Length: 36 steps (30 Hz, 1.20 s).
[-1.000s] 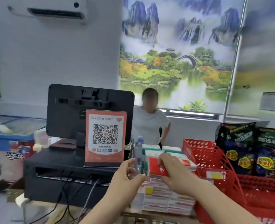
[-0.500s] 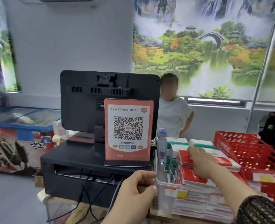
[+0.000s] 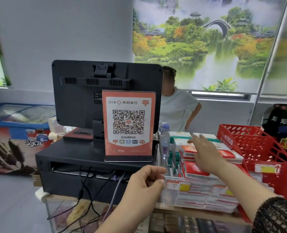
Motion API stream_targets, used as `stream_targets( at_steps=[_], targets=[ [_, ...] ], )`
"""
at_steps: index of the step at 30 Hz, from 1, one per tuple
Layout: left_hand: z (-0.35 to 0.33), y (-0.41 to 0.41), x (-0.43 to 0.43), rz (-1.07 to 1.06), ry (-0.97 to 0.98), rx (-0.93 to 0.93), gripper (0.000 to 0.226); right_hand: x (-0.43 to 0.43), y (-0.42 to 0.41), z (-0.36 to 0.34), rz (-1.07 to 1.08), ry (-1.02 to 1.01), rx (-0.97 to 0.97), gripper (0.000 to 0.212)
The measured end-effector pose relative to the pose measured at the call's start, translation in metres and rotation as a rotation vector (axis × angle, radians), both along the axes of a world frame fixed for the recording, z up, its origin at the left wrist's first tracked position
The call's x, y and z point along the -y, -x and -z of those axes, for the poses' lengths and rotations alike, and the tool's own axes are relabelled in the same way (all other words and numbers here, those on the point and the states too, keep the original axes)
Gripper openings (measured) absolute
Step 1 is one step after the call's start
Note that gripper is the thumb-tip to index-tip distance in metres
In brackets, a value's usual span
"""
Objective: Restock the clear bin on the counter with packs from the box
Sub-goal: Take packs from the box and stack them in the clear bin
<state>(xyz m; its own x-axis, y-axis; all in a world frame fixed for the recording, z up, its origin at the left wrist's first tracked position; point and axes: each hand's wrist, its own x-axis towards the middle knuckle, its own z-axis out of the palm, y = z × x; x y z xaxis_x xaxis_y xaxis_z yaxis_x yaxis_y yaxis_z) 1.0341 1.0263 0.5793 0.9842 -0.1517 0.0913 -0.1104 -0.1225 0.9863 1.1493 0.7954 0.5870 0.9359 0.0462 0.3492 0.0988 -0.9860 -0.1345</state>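
Right hand (image 3: 205, 153) spread flat, fingers straight, holding nothing, low over red-and-white rectangular packs (image 3: 196, 171) filling the clear plastic bin (image 3: 168, 195) on the worktop (image 3: 189, 210). Beyond its fingertips, white-and-green packs (image 3: 178, 134) at the bin's far end. Left hand (image 3: 146, 184) curled at the bin's near left corner; gripping or not, cannot tell. Orange and yellow price labels (image 3: 178, 185) just right of that hand, unreadable. Farther left of the right hand, an orange card sign (image 3: 128, 125): "GYB 贵阳银行", a QR code, "凯运便利店". Just right of it, a red perforated plastic basket (image 3: 260, 148); free room only above the packs.
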Motion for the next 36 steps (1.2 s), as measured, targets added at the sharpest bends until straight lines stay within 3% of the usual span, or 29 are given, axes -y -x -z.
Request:
stream_targets(
  at_steps=[4,7,11,16,22,29,36],
  targets=[
    [0.007,0.010,0.005,0.003,0.012,-0.033,0.024,-0.030,0.044,-0.003,-0.204,-0.304,0.439,0.033],
    [0.027,0.020,0.012,0.013,0.003,-0.066,0.022,-0.054,0.091,0.012,-0.397,-0.332,0.526,0.025],
    [0.060,0.032,0.018,0.034,-0.040,-0.105,0.020,-0.067,0.136,0.053,-0.544,-0.410,0.314,0.017],
    [0.107,0.043,0.015,-0.044,-0.078,-0.171,0.022,-0.075,0.163,0.112,-0.439,-0.560,0.018,0.015],
    [0.195,0.057,0.004,-0.138,-0.137,-0.295,0.019,-0.093,0.190,0.202,-0.273,-0.738,-0.202,0.023],
    [0.346,0.077,-0.005,-0.134,-0.244,-0.446,0.017,-0.106,0.218,0.355,-0.096,-0.850,-0.405,0.025],
    [0.529,0.093,-0.005,-0.107,-0.310,-0.747,0.018,-0.116,0.236,0.521,0.072,-0.866,-0.638,0.022]
  ],
)
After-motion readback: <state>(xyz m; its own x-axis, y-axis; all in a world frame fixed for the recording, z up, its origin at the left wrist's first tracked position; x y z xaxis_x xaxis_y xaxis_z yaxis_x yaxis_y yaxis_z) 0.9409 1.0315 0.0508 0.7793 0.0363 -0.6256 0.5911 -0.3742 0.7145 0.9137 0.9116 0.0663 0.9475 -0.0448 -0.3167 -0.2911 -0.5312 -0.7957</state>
